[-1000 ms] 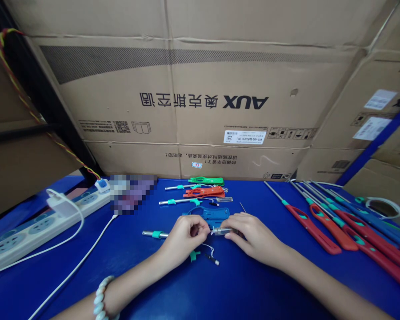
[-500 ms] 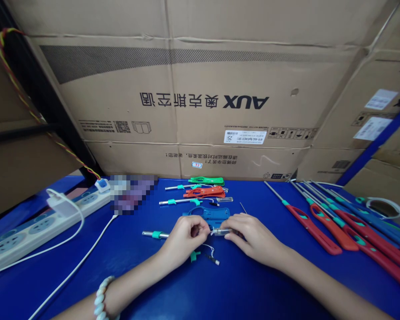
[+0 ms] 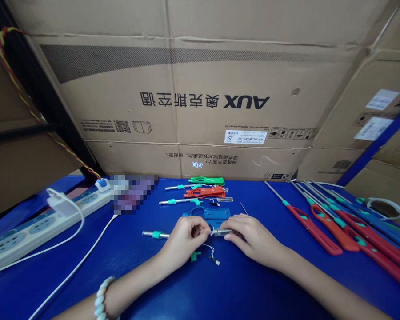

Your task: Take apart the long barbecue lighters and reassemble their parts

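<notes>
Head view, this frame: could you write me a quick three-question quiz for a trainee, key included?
1. Multiple choice: what is the right hand holding?
A) the white cable
B) a small clear piece
C) a red-handled lighter
2. True or false: a beaded bracelet is worn on the left arm.
3. Fill in: of the three coloured handle shells lying beyond the hands, the ____ one is nearest to them.

Key: 1. B; 2. True; 3. blue.

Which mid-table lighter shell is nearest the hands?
The blue lighter shell, just beyond the left hand and right hand; the orange-red shell and green shell lie farther back.
</notes>
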Motion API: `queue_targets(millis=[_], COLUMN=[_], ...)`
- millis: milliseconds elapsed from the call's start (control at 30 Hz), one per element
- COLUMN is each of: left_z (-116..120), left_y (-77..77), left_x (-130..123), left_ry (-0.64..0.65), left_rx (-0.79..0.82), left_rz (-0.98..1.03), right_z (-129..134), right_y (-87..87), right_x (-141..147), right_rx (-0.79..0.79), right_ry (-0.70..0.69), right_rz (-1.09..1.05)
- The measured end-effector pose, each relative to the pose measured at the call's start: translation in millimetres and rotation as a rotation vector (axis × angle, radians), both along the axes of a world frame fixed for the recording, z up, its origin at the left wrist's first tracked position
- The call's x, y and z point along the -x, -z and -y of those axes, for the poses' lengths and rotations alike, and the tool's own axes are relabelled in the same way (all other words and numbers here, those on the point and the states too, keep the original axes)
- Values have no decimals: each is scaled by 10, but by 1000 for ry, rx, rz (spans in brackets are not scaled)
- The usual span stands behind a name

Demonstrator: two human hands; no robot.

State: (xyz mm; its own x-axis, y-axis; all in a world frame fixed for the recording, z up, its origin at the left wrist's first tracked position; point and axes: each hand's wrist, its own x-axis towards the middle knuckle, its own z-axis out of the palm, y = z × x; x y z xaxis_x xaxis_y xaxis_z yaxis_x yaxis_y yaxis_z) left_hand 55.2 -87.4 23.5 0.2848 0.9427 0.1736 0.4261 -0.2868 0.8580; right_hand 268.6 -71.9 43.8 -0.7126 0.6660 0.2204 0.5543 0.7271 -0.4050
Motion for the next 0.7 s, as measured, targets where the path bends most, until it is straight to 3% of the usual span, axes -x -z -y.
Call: queue_targets(millis=[300,700], left_z=[-7,-8], left_y=[42,-61], left_x=[9,37], left_ry=[12,69], left_rx=[-7,-5], left_rz=[-11,-82], right_z=[2,26], right_y=[16,18], right_x=[6,42], right_rx=[-22,-1], right_ry=[-3,4], right_rz=[-11,-5])
